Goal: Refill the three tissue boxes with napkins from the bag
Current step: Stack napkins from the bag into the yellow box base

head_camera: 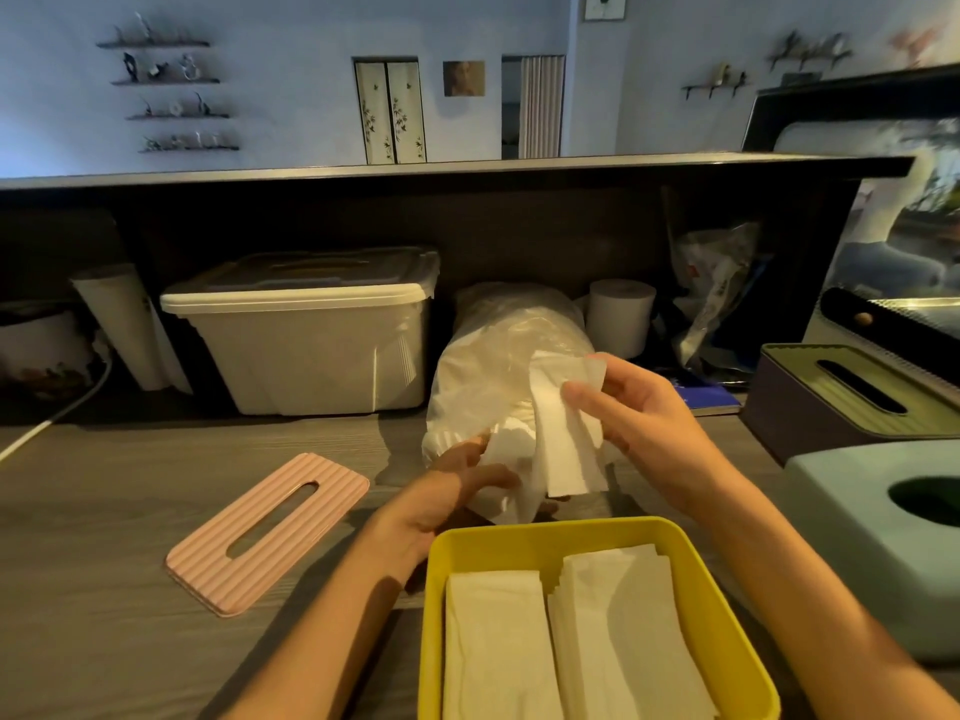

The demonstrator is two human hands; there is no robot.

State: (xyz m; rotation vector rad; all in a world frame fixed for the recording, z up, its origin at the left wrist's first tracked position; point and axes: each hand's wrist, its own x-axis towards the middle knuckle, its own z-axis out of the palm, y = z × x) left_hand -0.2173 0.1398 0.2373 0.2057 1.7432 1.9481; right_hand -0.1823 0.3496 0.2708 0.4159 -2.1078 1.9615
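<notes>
Above the open yellow tissue box [597, 532] at lower centre, the right hand [644, 423] pinches a limp, feather-light napkin [566, 439] by its top edge while the left hand [457, 491] grips the soft plastic bag [498, 366] mouth, best held loosely.

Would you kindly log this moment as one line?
right hand pinches napkin | left hand holds bag | yellow box open, part-filled

Three tissue boxes show: one open yellow box [597, 532], one dark box with a green slotted lid [810, 402], one pale blue box [852, 475]. Two napkin stacks [493, 646] lie in the yellow box. One loose pink lid [270, 532], one clear napkin bag [498, 345], one lidded storage bin [311, 345], two hands.
</notes>
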